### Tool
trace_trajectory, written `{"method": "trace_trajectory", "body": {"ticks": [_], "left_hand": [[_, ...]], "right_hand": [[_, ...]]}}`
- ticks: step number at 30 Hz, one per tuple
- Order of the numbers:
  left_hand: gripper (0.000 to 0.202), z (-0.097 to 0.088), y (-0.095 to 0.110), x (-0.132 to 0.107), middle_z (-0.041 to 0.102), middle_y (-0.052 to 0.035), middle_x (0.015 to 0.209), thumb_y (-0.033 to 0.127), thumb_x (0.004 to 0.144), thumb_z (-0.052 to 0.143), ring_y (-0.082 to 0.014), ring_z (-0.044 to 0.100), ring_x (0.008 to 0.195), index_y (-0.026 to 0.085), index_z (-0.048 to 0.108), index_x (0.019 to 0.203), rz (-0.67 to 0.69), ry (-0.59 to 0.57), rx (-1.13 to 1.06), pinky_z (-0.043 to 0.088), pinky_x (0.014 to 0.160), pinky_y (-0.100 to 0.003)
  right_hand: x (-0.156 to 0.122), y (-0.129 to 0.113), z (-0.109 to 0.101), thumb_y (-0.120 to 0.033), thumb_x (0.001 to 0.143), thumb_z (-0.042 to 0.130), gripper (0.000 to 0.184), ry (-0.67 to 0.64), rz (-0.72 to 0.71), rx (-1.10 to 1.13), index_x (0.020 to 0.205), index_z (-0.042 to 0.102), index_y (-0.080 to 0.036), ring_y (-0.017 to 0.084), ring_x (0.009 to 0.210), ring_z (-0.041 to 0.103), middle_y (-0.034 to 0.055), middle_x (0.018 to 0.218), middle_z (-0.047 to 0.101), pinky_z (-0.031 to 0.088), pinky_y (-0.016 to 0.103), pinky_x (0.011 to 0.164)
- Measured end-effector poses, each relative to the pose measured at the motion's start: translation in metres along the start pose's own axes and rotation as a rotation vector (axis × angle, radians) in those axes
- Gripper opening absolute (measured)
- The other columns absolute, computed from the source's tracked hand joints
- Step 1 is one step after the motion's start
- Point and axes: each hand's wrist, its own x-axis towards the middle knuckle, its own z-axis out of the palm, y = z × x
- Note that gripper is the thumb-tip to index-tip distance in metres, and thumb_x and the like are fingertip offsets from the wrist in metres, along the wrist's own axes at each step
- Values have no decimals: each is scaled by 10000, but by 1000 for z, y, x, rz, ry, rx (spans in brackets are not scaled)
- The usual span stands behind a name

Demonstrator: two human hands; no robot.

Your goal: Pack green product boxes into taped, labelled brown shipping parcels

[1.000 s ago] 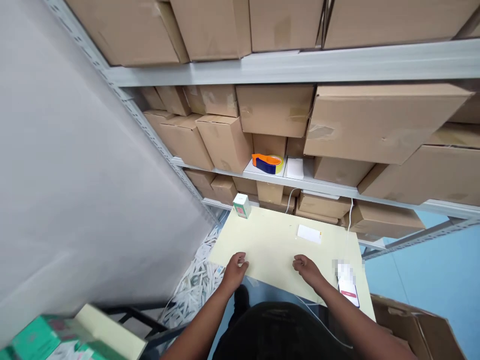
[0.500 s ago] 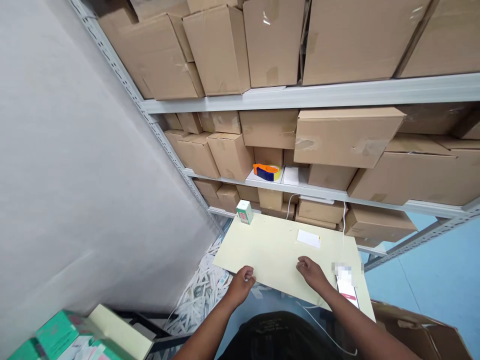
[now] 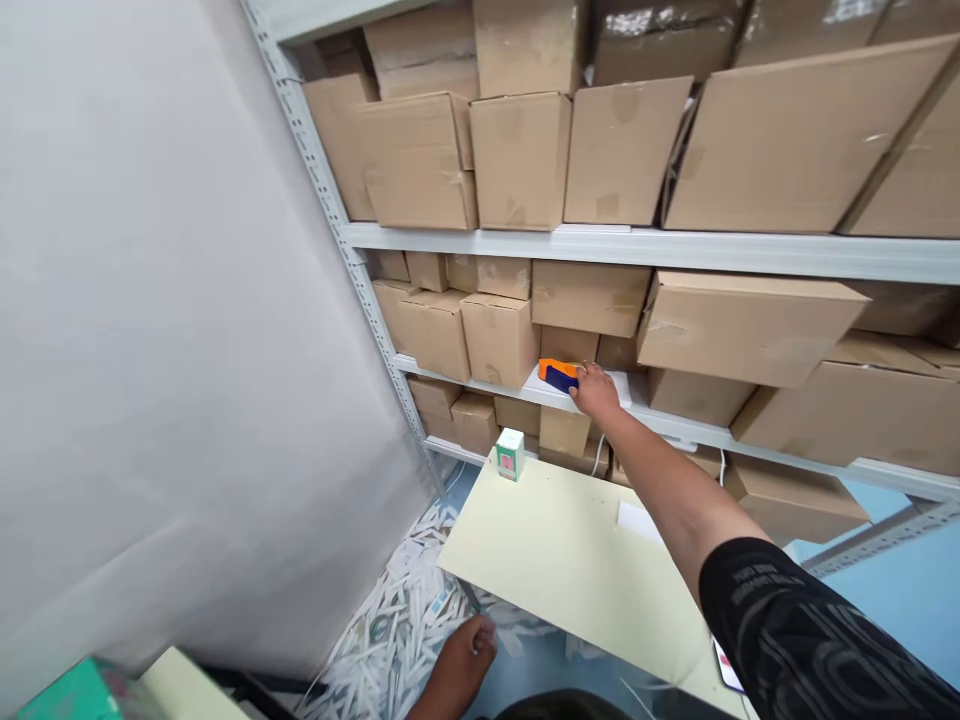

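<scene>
My right hand [image 3: 596, 391] reaches out to the middle shelf, its fingers closed over the right end of an orange and dark blue tape dispenser [image 3: 559, 375]. The hand hides the tape roll. Down below the table's front edge, my left hand [image 3: 463, 660] hangs with curled fingers and nothing visible in them. A small green and white box [image 3: 510, 455] stands upright at the far left corner of the pale yellow table [image 3: 555, 560]. Partly behind my right forearm lies a flat white card [image 3: 637, 521].
Cardboard boxes [image 3: 521, 160] fill the grey metal shelving [image 3: 480, 240]. A plain wall [image 3: 187, 350] rises on the left. Paper strips [image 3: 405, 610] litter the floor. A green box [image 3: 75, 692] sits at bottom left. A flat, phone-like object [image 3: 726, 668] shows beside my sleeve.
My right hand has moved from above the table up and forward to the tape dispenser on the shelf. My left hand has dropped lower. The view has shifted, showing more of the upper shelves.
</scene>
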Motion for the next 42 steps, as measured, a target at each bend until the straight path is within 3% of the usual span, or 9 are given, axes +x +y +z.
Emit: {"method": "trace_trajectory", "body": {"ticks": [5,9,12,15,18,23,27,33,42], "left_hand": [[164,-15,-35,-18,632,-20,817,407,813,579,-214,598,840,244,563,817,-95,44,-65,469,812,-323],[201,-25,-56,-22,606,-11,783,437,806,592,-204,587,824,243,540,791,-143,35,-37,465,790,-314],[184,-32,-60,-16,625,-15,809,417,831,557,-208,606,843,233,562,835,-132,-9,15,470,791,-311],[170,-37,-50,0,676,-31,880,366,857,520,-216,640,892,222,599,900,-74,-55,19,484,838,-316],[171,-35,-32,22,712,-37,934,326,854,529,-219,661,934,218,629,940,-26,-97,27,486,887,-320],[138,-22,0,56,725,-42,937,290,831,580,-223,670,936,216,648,927,44,-188,59,490,881,-319],[130,-11,16,71,716,-43,923,261,842,552,-214,671,930,207,640,920,100,-243,78,489,870,-316],[118,7,21,72,718,-41,943,246,846,562,-210,668,937,206,637,928,100,-264,156,481,869,-315],[92,27,35,54,718,-40,931,235,847,568,-201,663,908,209,632,908,60,-144,119,486,840,-312]], "right_hand": [[25,-1,20,-264,948,537,459,-169,120,-25,1393,598,-166,339,1367,444,172,1547,465,406,431,1052],[16,-4,23,-199,960,477,432,-117,63,-22,1365,613,-143,321,1292,489,174,1456,543,443,402,1017],[-13,-3,22,-227,979,475,422,-36,7,-11,1382,577,-154,314,1351,423,153,1506,502,426,401,1066],[-70,4,25,-244,981,486,382,73,-48,37,1339,581,-152,307,1339,428,149,1459,540,400,408,1117],[-153,16,38,-257,985,484,372,95,-32,94,1333,562,-153,306,1302,463,154,1381,583,400,424,1126],[-301,37,85,-234,982,471,300,-148,136,138,1252,597,-198,296,1293,482,137,1322,615,442,404,1075],[-370,56,135,-179,957,468,291,-358,270,73,1178,656,-200,309,1280,493,138,1276,643,482,396,998],[-391,76,174,-111,921,439,407,-483,351,-44,1215,687,-245,319,1263,520,140,1290,644,493,427,892],[-397,88,156,-293,851,586,515,-393,197,90,1365,609,-292,321,1372,480,111,1425,591,391,472,1102]]}}
